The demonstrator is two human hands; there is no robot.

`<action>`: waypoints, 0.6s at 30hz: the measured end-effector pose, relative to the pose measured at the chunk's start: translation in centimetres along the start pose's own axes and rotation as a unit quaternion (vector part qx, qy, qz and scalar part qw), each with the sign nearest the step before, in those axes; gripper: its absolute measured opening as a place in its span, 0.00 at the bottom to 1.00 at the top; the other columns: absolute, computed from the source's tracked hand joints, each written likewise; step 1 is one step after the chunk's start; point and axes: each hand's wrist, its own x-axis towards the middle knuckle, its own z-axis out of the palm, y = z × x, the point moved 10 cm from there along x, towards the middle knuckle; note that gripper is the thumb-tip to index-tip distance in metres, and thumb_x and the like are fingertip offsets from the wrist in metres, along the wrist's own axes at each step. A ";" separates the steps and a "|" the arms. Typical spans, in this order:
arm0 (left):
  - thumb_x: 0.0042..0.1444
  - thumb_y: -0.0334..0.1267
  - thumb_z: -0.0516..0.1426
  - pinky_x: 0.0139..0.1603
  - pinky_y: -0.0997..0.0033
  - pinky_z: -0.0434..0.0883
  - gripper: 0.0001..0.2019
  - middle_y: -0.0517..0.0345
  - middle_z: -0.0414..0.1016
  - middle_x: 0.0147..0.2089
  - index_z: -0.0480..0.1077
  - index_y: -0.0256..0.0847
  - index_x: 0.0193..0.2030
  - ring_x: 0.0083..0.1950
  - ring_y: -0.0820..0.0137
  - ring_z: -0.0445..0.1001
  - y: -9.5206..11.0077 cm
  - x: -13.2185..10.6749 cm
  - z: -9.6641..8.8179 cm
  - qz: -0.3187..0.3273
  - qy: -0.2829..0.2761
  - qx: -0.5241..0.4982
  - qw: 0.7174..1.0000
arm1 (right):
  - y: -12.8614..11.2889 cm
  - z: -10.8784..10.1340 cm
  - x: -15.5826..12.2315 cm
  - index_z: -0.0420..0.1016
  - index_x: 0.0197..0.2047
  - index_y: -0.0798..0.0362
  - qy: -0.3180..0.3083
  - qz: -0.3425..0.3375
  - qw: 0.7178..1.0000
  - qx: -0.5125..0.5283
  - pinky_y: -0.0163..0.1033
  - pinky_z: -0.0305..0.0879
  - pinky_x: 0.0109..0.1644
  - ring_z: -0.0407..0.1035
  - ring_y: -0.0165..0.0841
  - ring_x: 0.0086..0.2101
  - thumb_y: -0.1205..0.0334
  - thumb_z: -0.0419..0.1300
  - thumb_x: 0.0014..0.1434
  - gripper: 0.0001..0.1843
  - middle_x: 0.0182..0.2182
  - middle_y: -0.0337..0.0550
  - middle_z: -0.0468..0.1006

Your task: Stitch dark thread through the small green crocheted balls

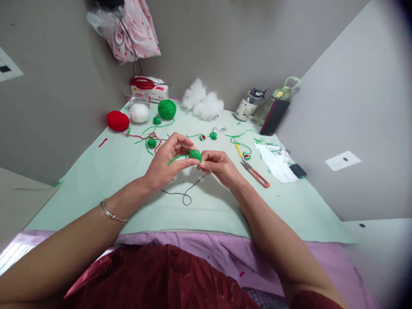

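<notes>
Both hands meet above the middle of the pale green table (96,176). My left hand (167,161) pinches a small green crocheted ball (195,155) between thumb and fingers, a green yarn tail hanging from it. My right hand (219,166) is closed beside the ball, fingertips touching it. A black thread (186,195) trails from the right hand down onto the table in a loop.
Red-handled snips (255,173) and a yellow crochet hook (238,149) lie right of my hands. Red (117,120), white (139,113) and green yarn balls (167,109), white stuffing (202,103), small green pieces (151,142), a tissue box (149,91), a jar (247,107), a bottle (277,101) and white cloth (277,162) stand further back.
</notes>
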 end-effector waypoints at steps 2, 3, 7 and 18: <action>0.48 0.41 0.71 0.54 0.59 0.74 0.22 0.56 0.79 0.43 0.64 0.43 0.43 0.47 0.63 0.80 0.4 -0.1 0.2 0.012 -0.007 -0.004 1.000 | 0.0 0.0 0.0 0.77 0.27 0.54 -0.008 -0.009 1.000 0.004 0.34 0.57 0.33 0.60 0.26 0.27 0.57 0.74 0.50 0.13 0.26 0.38 0.73; 0.48 0.42 0.71 0.54 0.59 0.74 0.22 0.56 0.78 0.43 0.64 0.43 0.43 0.47 0.63 0.79 0.5 -0.2 0.3 0.017 -0.011 -0.005 1.000 | 0.0 0.0 0.0 0.78 0.27 0.54 -0.013 -0.013 1.000 0.004 0.34 0.57 0.34 0.61 0.26 0.27 0.57 0.74 0.51 0.12 0.27 0.38 0.73; 0.51 0.40 0.70 0.55 0.60 0.74 0.21 0.57 0.78 0.43 0.63 0.43 0.44 0.48 0.64 0.79 0.8 -0.4 0.5 0.046 -0.018 -0.011 0.999 | 0.0 -0.2 0.1 0.79 0.30 0.54 -0.019 -0.029 0.999 -0.011 0.34 0.60 0.35 0.62 0.26 0.28 0.58 0.73 0.54 0.10 0.27 0.37 0.73; 0.56 0.36 0.68 0.56 0.59 0.74 0.19 0.56 0.76 0.44 0.64 0.43 0.47 0.49 0.64 0.78 0.7 -0.7 0.6 0.141 -0.030 0.024 0.989 | -1.5 -1.5 0.0 0.85 0.37 0.51 0.048 -0.106 0.988 -0.103 0.38 0.67 0.41 0.69 0.30 0.34 0.55 0.74 0.54 0.11 0.36 0.41 0.79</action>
